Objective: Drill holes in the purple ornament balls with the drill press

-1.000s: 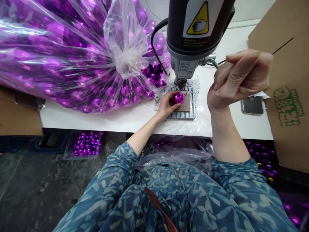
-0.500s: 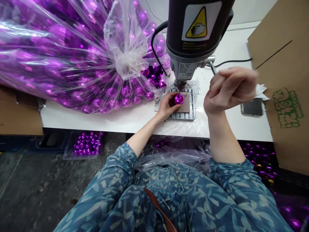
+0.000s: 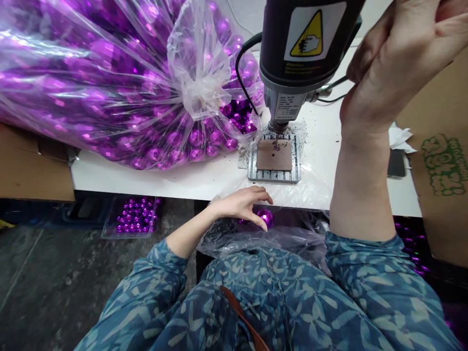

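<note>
One purple ball [image 3: 265, 218], just off the board [image 3: 266, 161], is now lower centre, clear of the drill [image 3: 292, 78]. Left hand [image 3: 241, 204] beside it, released; right hand [image 3: 402, 61], upper right, clenches the lever [image 3: 337, 83].

on the dark motor housing [image 3: 309, 75] of the drill press, a white label [image 3: 298, 22] bears a yellow warning triangle [image 3: 309, 41] edged in black, with a hand pictured inside. just below it stand small yellow lines [image 3: 302, 68], the top one apparently "attention". the pale plate [image 3: 287, 106] under the housing carries several rows of black print, too small to read. the cardboard box [image 3: 424, 122] at right shows green chinese characters [image 3: 444, 163] beside sideways latin letters [image 3: 457, 163], seemingly beginning "homo", the rest unclear.
</note>
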A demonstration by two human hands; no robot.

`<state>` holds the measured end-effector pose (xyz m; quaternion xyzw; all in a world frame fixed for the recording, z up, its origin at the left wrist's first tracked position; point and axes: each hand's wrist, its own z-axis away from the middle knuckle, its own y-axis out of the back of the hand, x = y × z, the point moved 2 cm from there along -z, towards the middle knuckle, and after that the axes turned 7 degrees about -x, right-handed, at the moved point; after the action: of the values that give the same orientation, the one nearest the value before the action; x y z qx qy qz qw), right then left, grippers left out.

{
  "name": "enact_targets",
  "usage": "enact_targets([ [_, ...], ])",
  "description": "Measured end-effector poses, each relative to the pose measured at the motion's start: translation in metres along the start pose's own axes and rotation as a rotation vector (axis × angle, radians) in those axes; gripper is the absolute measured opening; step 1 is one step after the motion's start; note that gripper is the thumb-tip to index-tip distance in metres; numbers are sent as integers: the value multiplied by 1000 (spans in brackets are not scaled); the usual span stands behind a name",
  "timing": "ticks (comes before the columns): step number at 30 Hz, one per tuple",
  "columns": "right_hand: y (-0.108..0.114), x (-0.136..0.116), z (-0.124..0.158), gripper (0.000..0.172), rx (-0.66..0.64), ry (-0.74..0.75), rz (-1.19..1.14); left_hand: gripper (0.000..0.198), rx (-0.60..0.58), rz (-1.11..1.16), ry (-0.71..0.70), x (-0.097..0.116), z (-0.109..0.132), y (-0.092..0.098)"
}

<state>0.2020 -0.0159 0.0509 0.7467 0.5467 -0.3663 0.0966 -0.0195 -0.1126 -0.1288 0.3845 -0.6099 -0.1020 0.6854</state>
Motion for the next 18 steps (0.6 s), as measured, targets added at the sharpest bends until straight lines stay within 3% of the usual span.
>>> enact_targets([
  [1, 1, 3, -1, 69, 3, 7, 10, 44, 87, 3, 6, -2, -1, 7],
  [3, 1, 5, -2, 70, -2, 15, 3, 27, 402, -34, 53, -15, -12, 31],
  [5, 0, 2, -2, 61, -7, 20, -11, 20, 717, -178, 144, -38, -33, 61],
  [6, -1, 0, -2, 53, -6, 16, -16, 21, 797, -273, 200, -50, -47, 75],
  [8, -2, -6, 2, 35, 0, 3, -15, 24, 797, -409, 339, -75, -76, 99],
  [11, -3, -15, 8, 24, -22, -15, -14, 40, 628, -490, 590, -99, -107, 116],
  [13, -2, -17, 10, 25, -48, -2, -33, 44, 568, -501, 668, -99, -112, 118],
  [18, -2, -11, 7, 42, -53, 40, -106, 48, 572, -508, 720, -86, -100, 110],
])
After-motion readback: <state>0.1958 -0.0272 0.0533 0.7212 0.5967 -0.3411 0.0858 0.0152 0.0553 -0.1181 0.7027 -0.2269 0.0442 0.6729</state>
